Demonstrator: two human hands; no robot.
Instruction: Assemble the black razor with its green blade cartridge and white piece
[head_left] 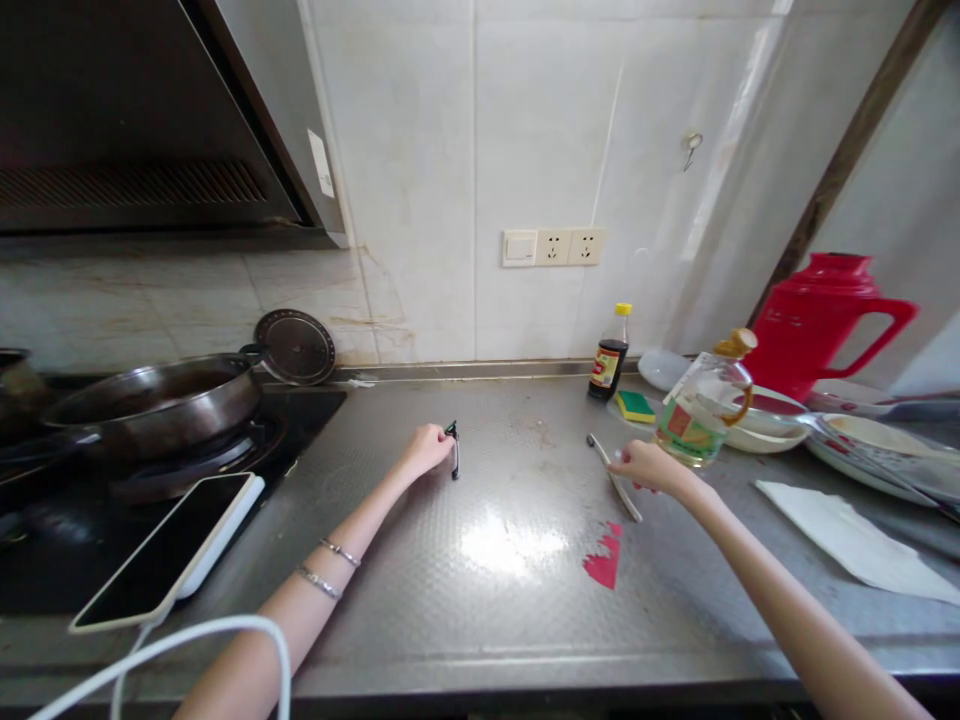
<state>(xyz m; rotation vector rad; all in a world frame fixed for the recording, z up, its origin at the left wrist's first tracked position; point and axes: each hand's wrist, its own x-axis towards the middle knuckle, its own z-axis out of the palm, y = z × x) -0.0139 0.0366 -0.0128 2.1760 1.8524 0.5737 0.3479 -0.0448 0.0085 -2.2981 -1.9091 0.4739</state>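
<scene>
Left hand (429, 450): drawn into a narrow pinch, fingertips closed on the upper end of a small dark tool (456, 460).
Right hand (641, 465): curled almost fully in, fingertips pinched on a slender pale rod (624, 494).
Dark tool, place: near the middle of the bench (405, 600), just beyond the left fingertips; lifted or touching the metal, cannot tell.
Dark tool, handling: probably light and stiff, narrow enough to twist in a loose pinch; best taken by the thicker upper end, away from the thin length below.
Pale rod, place: slanting across the bench under the right hand, dark tip pointing toward the wall.
Pale rod, handling: likely light, hard and rather smooth, so apt to roll or swivel; best pinched near the middle, with near end and dark tip left free.
Red scrap (606, 560): lying flat just nearer than the rod; thin-looking, presumably easiest to lift by an edge.
Beyond the right hand: close to a clear bottle (697, 410) with a stopper, likely breakable if knocked; farther back, a green-and-yellow sponge (634, 406) and a dark sauce bottle (607, 369).
Far right: a white sheet (847, 535) and a red flask (810, 320).
Far left: a phone (172, 550) at the hob's edge, and a pan (202, 425) on the hob (67, 575).
</scene>
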